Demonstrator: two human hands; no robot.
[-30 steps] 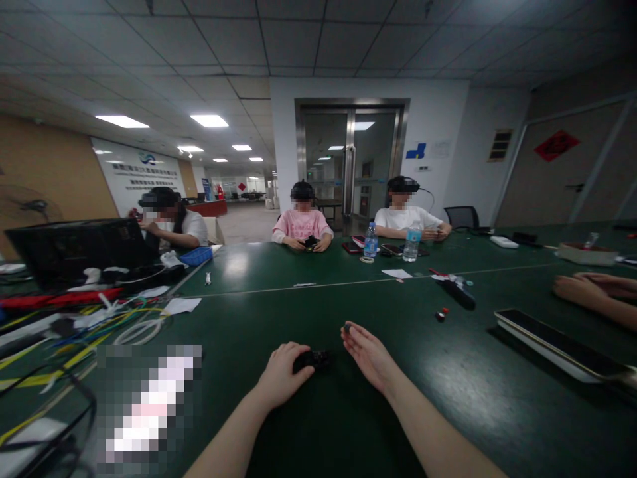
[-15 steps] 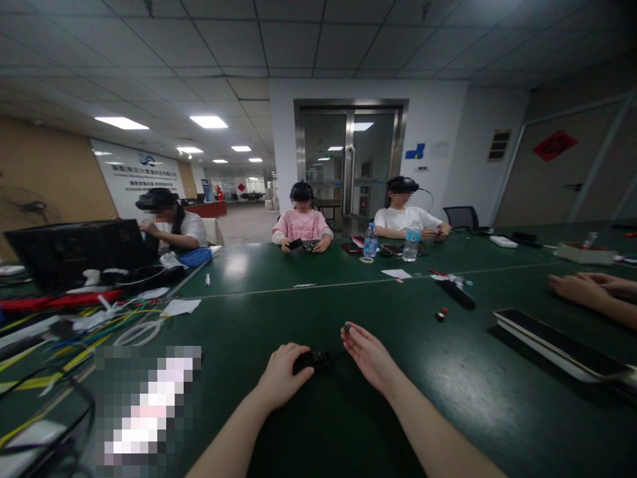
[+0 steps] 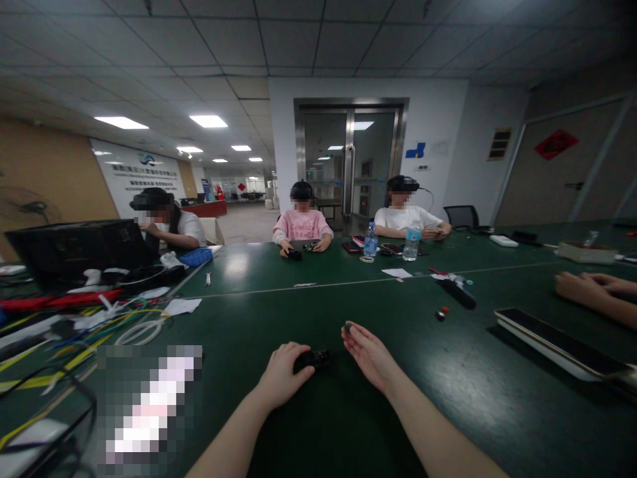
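Note:
My left hand (image 3: pixel 286 373) is wrapped round the left end of a small black device (image 3: pixel 319 359), which rests on the green table (image 3: pixel 239 332). Its right end sticks out past my fingers. To the right of it, my right hand (image 3: pixel 365 352) is raised a little, palm turned inward, with a tiny dark piece (image 3: pixel 348 326) pinched between thumb and fingertips. The piece is too small to identify. A gap separates my right hand from the black device.
Cables (image 3: pixel 144 328) and a black case (image 3: pixel 79 255) lie on the left. At the right are a long black-topped object (image 3: pixel 557 342) and another person's hands (image 3: pixel 587 289). Bottles (image 3: pixel 369 242) stand farther back, before two seated people. A small red-and-white item (image 3: pixel 440 313) lies right.
My hands hold nearly the same pose. Across the table, the person in pink has lowered a black object to the tabletop. The other person's hands at the right edge have shifted slightly right.

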